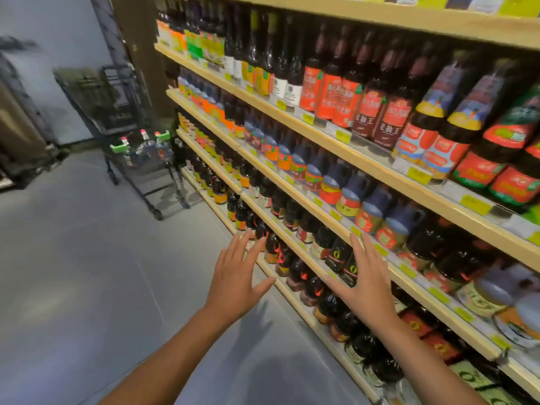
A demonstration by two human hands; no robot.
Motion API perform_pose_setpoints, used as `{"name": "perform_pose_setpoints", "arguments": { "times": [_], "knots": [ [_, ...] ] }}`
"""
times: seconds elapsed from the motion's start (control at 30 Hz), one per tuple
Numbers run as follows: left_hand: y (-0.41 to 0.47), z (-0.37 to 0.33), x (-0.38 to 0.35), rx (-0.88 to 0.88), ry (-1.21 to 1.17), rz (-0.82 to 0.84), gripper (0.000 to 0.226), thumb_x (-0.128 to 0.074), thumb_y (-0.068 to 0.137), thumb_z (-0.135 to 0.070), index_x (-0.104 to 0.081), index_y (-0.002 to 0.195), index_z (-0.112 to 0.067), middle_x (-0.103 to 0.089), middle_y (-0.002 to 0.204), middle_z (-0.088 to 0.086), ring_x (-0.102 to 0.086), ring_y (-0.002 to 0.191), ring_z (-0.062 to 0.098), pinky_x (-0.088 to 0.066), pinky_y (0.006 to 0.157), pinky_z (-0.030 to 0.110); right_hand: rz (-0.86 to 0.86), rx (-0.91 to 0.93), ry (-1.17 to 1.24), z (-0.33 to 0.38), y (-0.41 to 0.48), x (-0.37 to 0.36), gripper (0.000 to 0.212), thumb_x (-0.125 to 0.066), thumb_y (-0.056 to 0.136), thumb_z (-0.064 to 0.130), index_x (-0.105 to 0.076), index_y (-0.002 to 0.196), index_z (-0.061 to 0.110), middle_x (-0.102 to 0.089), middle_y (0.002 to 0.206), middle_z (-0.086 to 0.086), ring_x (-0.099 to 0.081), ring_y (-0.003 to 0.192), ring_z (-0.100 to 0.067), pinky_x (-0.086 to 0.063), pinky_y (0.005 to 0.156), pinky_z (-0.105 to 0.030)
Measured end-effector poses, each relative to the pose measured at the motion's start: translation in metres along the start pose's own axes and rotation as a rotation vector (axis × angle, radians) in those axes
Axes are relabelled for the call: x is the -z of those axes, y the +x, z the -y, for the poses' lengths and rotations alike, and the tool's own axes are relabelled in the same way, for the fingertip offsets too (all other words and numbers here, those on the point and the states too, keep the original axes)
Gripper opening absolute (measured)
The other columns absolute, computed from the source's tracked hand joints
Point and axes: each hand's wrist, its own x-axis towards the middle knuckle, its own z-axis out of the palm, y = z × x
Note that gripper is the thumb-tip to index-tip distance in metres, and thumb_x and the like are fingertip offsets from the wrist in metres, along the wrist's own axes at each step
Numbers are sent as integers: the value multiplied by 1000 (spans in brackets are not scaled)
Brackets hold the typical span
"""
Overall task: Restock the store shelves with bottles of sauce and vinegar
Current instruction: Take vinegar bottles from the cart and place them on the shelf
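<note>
Your left hand (233,276) and right hand (365,285) hang spread and empty before the packed shelves (362,159). More bottles (146,143) wait in the cart (140,159) down the aisle, so restocking looks unfinished.

Only a couple of things actually legible here. "老抽王" in white down the dark red label of the dark-sauce bottles (368,112) on the upper shelf. A gold "O" ring on the black-label bottles (336,254) lower down. Yellow price tags (343,136) along the shelf edges, print too blurry to read.
</note>
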Motion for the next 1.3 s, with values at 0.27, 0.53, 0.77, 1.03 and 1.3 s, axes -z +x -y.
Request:
{"name": "perform_pose_setpoints", "arguments": {
  "times": [0.27,0.53,0.77,1.03,1.3],
  "knots": [
    [26,103,66,194,-165,-177,83,-38,88,-83,-17,159,-46,3,172,-17,4,159,11,-14,126,44,145,222,409,139,103,-49,96,-36,80,93,-4,159,51,2,168,24,0,156,-2,-14,127,-53],
    [110,210,105,243,74,-216,81,-51,94,-69,-14,161,-44,9,172,-16,12,159,12,-6,128,48,198,387,279,223,247,-124,86,-45,86,78,9,151,62,16,165,30,9,155,-2,-5,127,-52],
    [187,312,126,414,30,-220,78,-50,94,-71,-21,160,-41,10,170,-19,11,157,7,-7,130,43,260,521,194,288,378,-194,84,-23,94,79,-21,162,30,-15,171,1,-15,157,-22,-15,125,-57],
    [261,425,149,498,47,-270,79,-48,93,-72,-29,160,-34,-3,172,-8,0,160,16,-12,129,47,297,586,183,363,490,-287,77,-35,97,68,-28,160,24,-18,169,0,-18,155,-22,-18,124,-46],
    [349,586,194,560,57,-224,77,-56,95,-64,-28,160,-34,7,169,-14,0,160,17,-18,128,47,391,526,163,469,608,-392,78,-28,97,75,-22,162,30,-13,170,8,-11,156,-15,-15,126,-46]
  ]
}}
